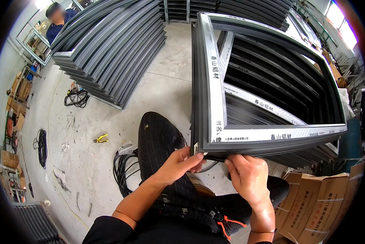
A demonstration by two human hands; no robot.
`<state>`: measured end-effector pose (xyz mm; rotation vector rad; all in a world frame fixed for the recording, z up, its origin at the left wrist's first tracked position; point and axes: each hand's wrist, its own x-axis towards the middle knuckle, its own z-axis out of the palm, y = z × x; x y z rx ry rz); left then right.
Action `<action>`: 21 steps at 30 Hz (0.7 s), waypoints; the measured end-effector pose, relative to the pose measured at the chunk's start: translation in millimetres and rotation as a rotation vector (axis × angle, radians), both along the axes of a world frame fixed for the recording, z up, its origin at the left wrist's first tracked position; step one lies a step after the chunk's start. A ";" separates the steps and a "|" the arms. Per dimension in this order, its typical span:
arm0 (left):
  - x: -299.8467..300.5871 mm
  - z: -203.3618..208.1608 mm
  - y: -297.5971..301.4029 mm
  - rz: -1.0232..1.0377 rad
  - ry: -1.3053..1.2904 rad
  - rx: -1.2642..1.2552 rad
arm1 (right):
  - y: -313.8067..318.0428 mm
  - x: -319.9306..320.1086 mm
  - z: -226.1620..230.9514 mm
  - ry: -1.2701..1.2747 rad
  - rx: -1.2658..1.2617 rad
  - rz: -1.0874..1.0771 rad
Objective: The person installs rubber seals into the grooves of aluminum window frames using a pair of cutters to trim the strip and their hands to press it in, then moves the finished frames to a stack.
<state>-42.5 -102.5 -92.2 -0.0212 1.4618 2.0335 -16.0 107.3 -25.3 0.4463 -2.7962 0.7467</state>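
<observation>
A dark grey window frame (pixel 251 133) with white printed protective film lies on top of a stack of similar frames, right of centre. My left hand (pixel 177 164) is closed at the frame's near left corner, its thumb pressed against the outer side and other fingers curled below. My right hand (pixel 249 179) pinches a thin black strip (pixel 216 159) at the frame's near edge, a short way right of the corner. The strip runs along that edge between both hands. The right fingertips are partly hidden by the hand itself.
A tall stack of grey frames (pixel 113 49) stands at the back left, with a person (pixel 60 20) behind it. Yellow-handled pliers (pixel 101 138) and coiled black cable (pixel 123 171) lie on the concrete floor. Cardboard boxes (pixel 312 203) stand at the right, near my knee.
</observation>
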 end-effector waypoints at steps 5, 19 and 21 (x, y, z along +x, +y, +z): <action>0.5 -2.1 -0.7 -0.011 0.012 -0.013 | -4.6 -0.1 0.0 0.018 0.014 -0.052; 16.2 -17.3 30.8 0.124 -0.053 0.159 | -7.4 3.0 -6.6 0.043 0.131 -0.055; 17.7 -19.1 36.0 0.201 -0.044 0.185 | -7.2 3.4 -6.7 0.037 0.131 -0.057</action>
